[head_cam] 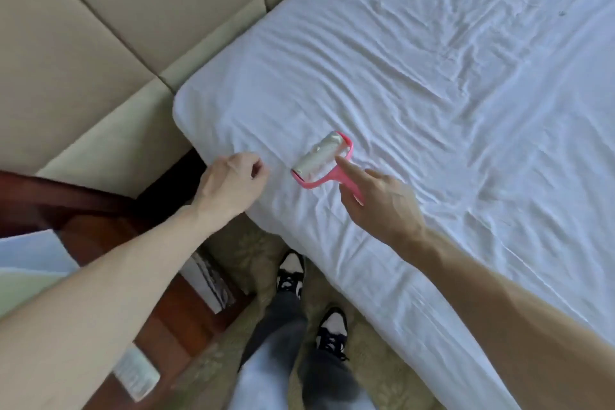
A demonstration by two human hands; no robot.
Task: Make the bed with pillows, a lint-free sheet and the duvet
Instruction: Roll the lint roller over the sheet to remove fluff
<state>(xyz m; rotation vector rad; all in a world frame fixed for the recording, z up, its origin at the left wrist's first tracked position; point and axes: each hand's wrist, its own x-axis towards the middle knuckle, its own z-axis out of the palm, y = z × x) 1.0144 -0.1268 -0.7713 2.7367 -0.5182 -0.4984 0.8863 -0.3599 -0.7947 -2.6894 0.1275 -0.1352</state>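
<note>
Pink lint roller (pixel 318 160) on white sheet (pixel 432 83), handle in right hand (pixel 382 205)

Left hand (pixel 233 181) curled, right hand (pixel 379 201) gripping

We can read no words, numbers or logos; at seven o'clock, a white card (pixel 136 374) on the wooden stand (pixel 156 323) bears only blurred print.

The sheet (pixel 432 93) is white; the roller (pixel 319 160) has a pink frame and silvery drum. Headboard (pixel 100 27) beige, nightstand (pixel 163 323) red-brown, carpet (pixel 236 246) olive with a leafy pattern — shoes (pixel 291 271) black-and-white.
</note>
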